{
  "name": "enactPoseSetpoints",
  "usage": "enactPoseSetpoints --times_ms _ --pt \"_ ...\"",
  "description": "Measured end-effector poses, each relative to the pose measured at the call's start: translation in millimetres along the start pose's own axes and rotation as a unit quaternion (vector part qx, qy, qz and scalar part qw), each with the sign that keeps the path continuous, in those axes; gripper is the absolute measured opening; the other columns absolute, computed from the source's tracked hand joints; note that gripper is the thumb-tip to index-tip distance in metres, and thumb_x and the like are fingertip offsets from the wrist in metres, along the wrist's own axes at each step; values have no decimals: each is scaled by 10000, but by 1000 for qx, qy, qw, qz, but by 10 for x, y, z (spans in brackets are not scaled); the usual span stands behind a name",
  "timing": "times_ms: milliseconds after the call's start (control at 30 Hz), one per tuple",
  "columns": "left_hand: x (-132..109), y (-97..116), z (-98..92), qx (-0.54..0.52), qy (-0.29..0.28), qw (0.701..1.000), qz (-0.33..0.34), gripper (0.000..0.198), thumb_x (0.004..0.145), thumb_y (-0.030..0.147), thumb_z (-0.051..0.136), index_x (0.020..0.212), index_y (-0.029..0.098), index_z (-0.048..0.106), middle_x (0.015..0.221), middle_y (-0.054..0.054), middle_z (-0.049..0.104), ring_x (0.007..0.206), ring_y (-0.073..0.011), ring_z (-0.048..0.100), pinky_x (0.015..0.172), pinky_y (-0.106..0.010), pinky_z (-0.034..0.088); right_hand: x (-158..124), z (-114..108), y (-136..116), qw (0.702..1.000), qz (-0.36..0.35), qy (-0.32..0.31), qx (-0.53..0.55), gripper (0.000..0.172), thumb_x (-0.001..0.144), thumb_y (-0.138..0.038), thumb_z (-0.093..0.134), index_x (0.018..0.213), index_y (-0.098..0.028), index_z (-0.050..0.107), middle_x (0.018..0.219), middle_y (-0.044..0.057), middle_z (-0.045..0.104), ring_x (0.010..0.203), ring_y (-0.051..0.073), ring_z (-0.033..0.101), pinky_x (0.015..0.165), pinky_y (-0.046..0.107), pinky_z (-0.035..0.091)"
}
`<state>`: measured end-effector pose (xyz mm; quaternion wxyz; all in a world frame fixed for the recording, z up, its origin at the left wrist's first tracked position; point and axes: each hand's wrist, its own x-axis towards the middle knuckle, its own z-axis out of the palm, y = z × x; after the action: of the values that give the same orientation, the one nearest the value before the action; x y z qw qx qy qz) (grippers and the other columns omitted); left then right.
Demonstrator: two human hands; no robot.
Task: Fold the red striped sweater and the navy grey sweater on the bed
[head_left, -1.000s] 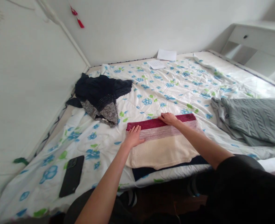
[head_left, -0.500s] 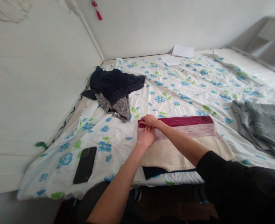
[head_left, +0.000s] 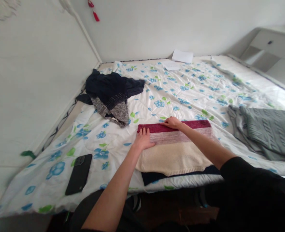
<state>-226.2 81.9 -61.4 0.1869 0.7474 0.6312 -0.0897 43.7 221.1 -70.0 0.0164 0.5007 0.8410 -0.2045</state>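
Observation:
A folded knit sweater, banded maroon, pink and cream, lies near the front edge of the bed on top of a dark navy garment. My left hand rests flat and open on the sweater's left end. My right hand lies flat with fingers stretched on the maroon band at the sweater's far edge, a little right of the left hand.
The floral quilt covers the bed. A crumpled dark navy and grey garment lies at the left by the wall. A grey cable-knit sweater sits at the right. A black phone lies front left. White papers rest by the far wall.
My right hand slid left along the maroon band to the sweater's left corner, then back right toward the middle. My left hand stayed on the left end. The camera view shifted.

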Motion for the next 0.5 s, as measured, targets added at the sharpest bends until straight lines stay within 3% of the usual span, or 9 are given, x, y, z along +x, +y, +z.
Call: enactPoseSetpoints --times_ms 200,367,500 --pt "90 -94 53 11 -7 1000 12 1289 895 745 741 1858 35 261 1914 -338 204 1801 -531 168 1415 -612 229 -272 -201 866 997 33 -45 57 701 941 -888 792 939 -201 935 842 149 815 891 305 758 881 346 516" --pt "101 -119 -8 13 -11 1000 14 1278 891 726 726 1841 -2 279 1901 -350 211 1801 -517 182 1425 -585 227 -666 -328 1705 992 106 -32 53 687 962 -867 782 833 -199 882 832 163 788 897 312 748 917 372 520" --pt "76 -107 -97 21 -15 1000 10 1273 887 741 704 1840 2 296 1901 -337 228 1794 -525 200 1423 -587 244 -1029 -360 2364 989 145 -5 42 716 945 -877 775 675 -214 773 683 96 701 763 241 665 795 333 476"
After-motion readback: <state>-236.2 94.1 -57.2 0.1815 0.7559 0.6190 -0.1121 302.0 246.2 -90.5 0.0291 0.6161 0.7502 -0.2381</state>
